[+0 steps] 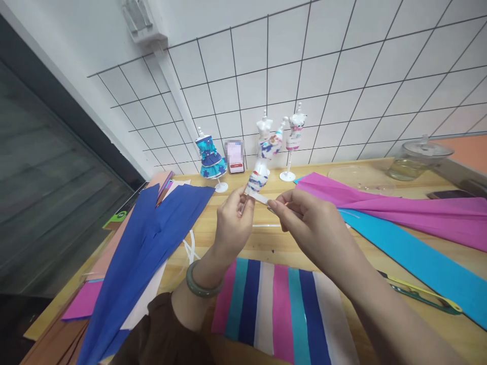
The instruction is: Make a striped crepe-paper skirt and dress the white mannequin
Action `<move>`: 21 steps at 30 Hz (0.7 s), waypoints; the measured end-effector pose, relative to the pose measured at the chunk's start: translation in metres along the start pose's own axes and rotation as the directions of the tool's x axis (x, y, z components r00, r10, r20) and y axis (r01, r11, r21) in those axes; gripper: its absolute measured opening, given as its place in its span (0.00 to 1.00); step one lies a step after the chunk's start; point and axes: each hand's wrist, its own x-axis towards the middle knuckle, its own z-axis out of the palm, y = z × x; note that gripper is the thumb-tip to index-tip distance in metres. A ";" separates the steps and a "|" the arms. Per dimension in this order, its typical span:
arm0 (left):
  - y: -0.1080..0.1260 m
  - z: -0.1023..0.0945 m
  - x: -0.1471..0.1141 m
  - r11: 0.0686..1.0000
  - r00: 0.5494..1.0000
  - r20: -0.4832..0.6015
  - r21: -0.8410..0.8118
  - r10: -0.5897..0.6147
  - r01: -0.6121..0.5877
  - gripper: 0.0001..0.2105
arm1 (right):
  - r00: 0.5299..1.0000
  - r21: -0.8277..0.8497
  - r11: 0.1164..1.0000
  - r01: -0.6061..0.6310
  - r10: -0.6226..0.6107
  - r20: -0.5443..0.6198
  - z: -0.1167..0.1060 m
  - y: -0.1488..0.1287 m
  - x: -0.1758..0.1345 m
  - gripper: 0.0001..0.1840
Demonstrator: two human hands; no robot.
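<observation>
My left hand [233, 218] grips the lower end of a small white doll mannequin [257, 181], which leans up to the right. Bits of blue, red and pink show on its surface. Between the thumb and fingers of my right hand [304, 213] is one end of a narrow white strip [261, 198]; its other end meets the mannequin's base by my left fingertips. Whether it is stuck there I cannot tell. Below my hands lies a sheet of pink, teal, blue and white stripes [281, 304].
Behind stand a mannequin in a blue dress [211, 158], a phone [235, 156] and another mannequin [294, 137]. Blue paper [152, 243] lies left, with pink paper [380, 208], light-blue paper [411, 253] and yellow-and-black scissors [426, 293] right. A glass pot [411, 165] stands near the wall.
</observation>
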 end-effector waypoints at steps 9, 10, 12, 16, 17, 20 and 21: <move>-0.010 -0.007 0.002 0.887 0.957 0.014 0.373 0.288 -0.273 0.15 | 1.000 -0.158 0.987 -0.001 0.003 0.010 -0.003 -0.007 -0.008 0.14; -0.010 -0.007 0.002 0.904 0.964 0.005 0.346 0.266 -0.251 0.15 | 1.000 -0.162 0.987 -0.008 0.010 0.007 -0.002 -0.006 -0.008 0.14; -0.007 -0.007 0.002 0.951 0.981 -0.008 0.247 0.196 -0.188 0.15 | 1.000 -0.162 0.986 -0.031 0.031 -0.003 -0.001 -0.003 -0.005 0.15; 0.002 -0.003 0.000 0.998 1.000 0.015 -0.055 0.019 -0.018 0.14 | 0.998 -0.130 0.990 -0.057 0.056 -0.015 0.001 0.002 0.002 0.16; 0.005 -0.002 -0.001 0.991 0.999 0.033 -0.127 -0.030 0.034 0.14 | 0.998 -0.114 0.992 -0.059 0.058 -0.013 0.001 0.003 0.003 0.16; 0.013 -0.001 -0.002 0.939 0.983 0.105 -0.296 -0.151 0.176 0.11 | 0.997 -0.070 0.995 -0.071 0.070 -0.007 0.001 0.006 0.006 0.17; 0.015 0.000 -0.002 0.918 0.976 0.127 -0.336 -0.177 0.210 0.11 | 0.997 -0.056 0.996 -0.072 0.072 -0.004 0.001 0.007 0.006 0.17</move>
